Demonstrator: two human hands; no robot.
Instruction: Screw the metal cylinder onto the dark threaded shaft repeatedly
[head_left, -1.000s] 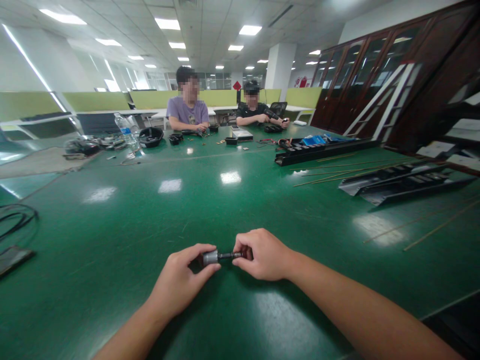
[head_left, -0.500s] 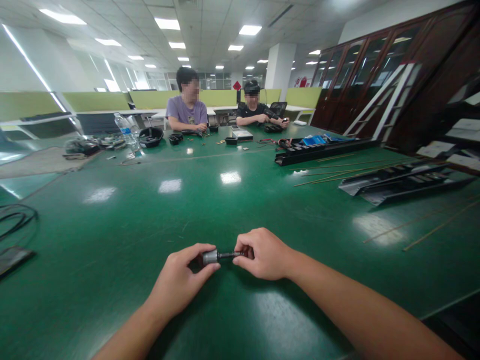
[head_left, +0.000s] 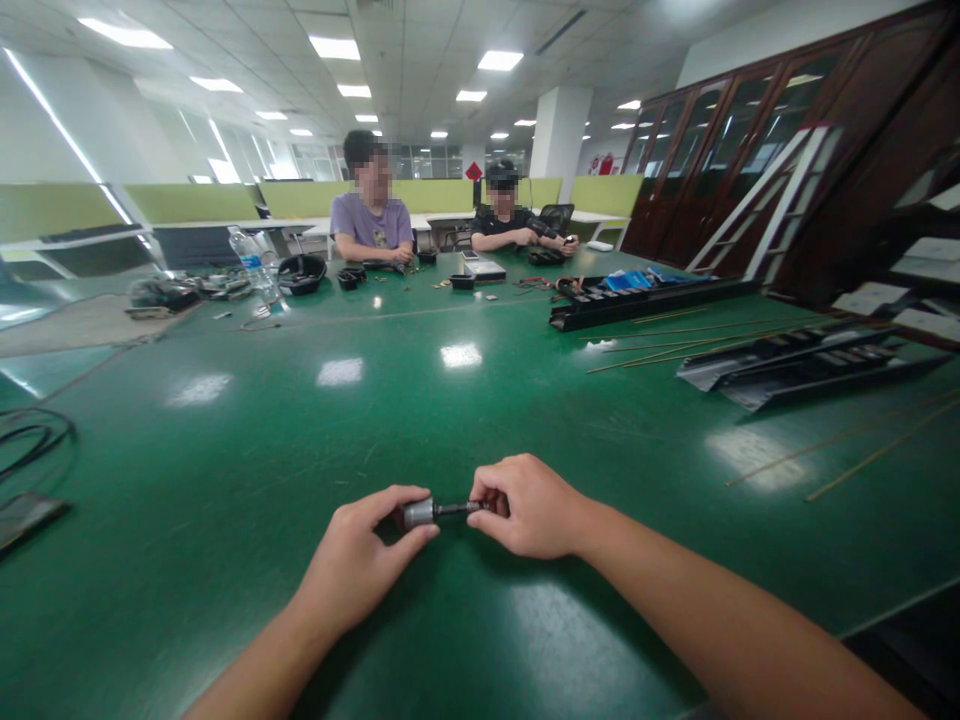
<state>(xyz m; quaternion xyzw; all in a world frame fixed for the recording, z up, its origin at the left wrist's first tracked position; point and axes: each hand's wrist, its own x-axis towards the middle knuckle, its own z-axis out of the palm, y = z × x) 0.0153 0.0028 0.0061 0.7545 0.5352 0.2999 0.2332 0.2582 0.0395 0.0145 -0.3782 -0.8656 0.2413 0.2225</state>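
Two-handed hold: left hand [head_left: 360, 555] pinched gray cylinder [head_left: 420, 512], right hand [head_left: 531, 510] pinched dark rod [head_left: 451, 509]. Step seemed fitting or loosening; next move needed straight alignment.

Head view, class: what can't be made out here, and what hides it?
All in the head view:
Rod: right end hidden by the right hand.
Cylinder: partly covered by the left hand.
Whether the two are one piece: too small to tell.
Slab: cut off by the left edge.
Far bits: too small to identify.
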